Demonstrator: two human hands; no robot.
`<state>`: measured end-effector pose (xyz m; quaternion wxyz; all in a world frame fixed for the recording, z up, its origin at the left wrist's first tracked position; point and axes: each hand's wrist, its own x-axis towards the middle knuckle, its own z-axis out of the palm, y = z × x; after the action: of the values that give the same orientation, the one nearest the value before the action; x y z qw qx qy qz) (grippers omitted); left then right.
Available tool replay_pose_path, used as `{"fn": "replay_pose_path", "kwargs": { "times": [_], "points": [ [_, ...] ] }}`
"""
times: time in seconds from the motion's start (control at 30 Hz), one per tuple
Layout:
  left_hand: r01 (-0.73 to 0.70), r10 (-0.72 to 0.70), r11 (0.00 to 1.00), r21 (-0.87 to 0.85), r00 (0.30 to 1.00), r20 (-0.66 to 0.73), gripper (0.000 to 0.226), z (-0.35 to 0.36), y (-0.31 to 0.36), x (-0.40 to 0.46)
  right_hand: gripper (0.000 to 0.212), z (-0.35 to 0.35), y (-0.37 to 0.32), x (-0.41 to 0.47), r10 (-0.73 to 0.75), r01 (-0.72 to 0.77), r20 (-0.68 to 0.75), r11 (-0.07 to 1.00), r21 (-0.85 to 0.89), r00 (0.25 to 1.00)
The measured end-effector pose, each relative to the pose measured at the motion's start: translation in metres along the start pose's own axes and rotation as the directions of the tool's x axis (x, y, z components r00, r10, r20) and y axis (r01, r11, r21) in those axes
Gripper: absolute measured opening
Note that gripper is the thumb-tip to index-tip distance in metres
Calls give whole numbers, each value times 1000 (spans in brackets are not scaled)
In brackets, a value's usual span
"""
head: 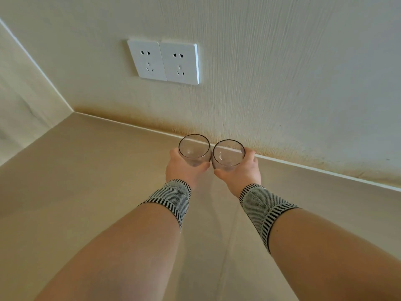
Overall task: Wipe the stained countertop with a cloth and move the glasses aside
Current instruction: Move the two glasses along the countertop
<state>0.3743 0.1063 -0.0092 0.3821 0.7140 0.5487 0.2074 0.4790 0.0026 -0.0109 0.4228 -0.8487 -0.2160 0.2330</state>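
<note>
I see two clear glasses side by side at the far edge of the counter (86,181), close against the wall. The left glass (194,149) and the right glass (228,154) stand upright with their rims nearly touching; whether the rims actually meet I cannot tell. Both look empty, though the transparent walls make their bases hard to read.

My left hand (184,168) wraps the left glass from its near-left side, the thumb curled round toward the gap between the two. My right hand (240,170) holds the right glass the same way from the near-right. The fingers of each hand pass behind the glass and are mostly hidden, with only a few tips showing at the outer edges. I cannot tell whether the glasses rest on the counter or are lifted just off it.

Each wrist wears a grey knit wrist band (171,197) with black-and-white striped edges. The forearms run out of the picture at the bottom.

Brownish staining (282,153) runs along the foot of the wall (303,72) behind the glasses. Higher up to the left is a white double socket (163,61).
</note>
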Motion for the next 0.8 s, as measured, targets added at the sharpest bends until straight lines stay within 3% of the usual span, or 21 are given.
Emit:
{"fn": "replay_pose_path", "kwargs": {
  "times": [0.4,0.6,0.73,0.8],
  "points": [
    [37,-37,999,11,999,24,74,11,-5,36,103,20,-2,29,5,-5,-21,1000,-23,1000],
    [71,-73,997,22,992,99,91,9,-4,31,124,11,5,25,47,-39,56,992,-121,997],
    [163,-172,979,118,983,67,98,8,-11,19,118,-6,13,17,112,-86,93,963,-254,989],
    [233,-251,937,259,967,38,92,10,-14,9,113,-16,17,12,110,-77,93,951,-301,990]
  ]
}}
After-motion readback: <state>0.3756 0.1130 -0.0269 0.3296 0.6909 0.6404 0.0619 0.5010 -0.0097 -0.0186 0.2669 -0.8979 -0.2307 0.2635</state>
